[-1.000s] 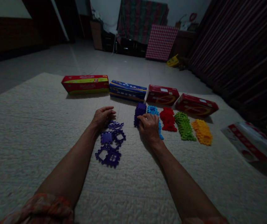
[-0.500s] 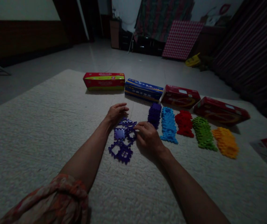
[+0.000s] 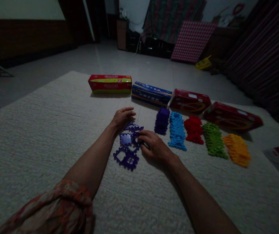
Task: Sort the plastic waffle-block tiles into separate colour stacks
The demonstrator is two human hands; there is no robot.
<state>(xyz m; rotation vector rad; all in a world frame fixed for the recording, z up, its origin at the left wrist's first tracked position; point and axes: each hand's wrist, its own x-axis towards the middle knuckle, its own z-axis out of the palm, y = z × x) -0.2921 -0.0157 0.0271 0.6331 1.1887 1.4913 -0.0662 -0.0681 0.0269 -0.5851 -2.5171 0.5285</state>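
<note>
Several flat purple interlocking building pieces (image 3: pixel 126 139) with toothed edges lie loosely grouped on the pale quilted mat, between my hands. One has a small window grid (image 3: pixel 131 160). My right hand (image 3: pixel 155 145) bends in from the right, its fingers and thumb closed at the edge of a purple building piece (image 3: pixel 134 140) with a round opening, which they partly cover. My left hand (image 3: pixel 123 117) rests just beyond the group, fingers stretched out to the right and holding nothing. Its wrist is beside the farthest purple pieces (image 3: pixel 132 127).
Stacks of similar pieces stand to the right: purple (image 3: pixel 162 121), blue (image 3: pixel 177 131), red (image 3: pixel 194 129), green (image 3: pixel 214 140) and orange (image 3: pixel 237 149). Behind them is a row of boxes: red-and-green (image 3: pixel 110 85), blue (image 3: pixel 151 94) and two dark red (image 3: pixel 190 101).
My right hand has shifted slightly left, its fingers reaching further over the purple piece with the round opening. My left hand keeps its place; the view has tilted a little.
</note>
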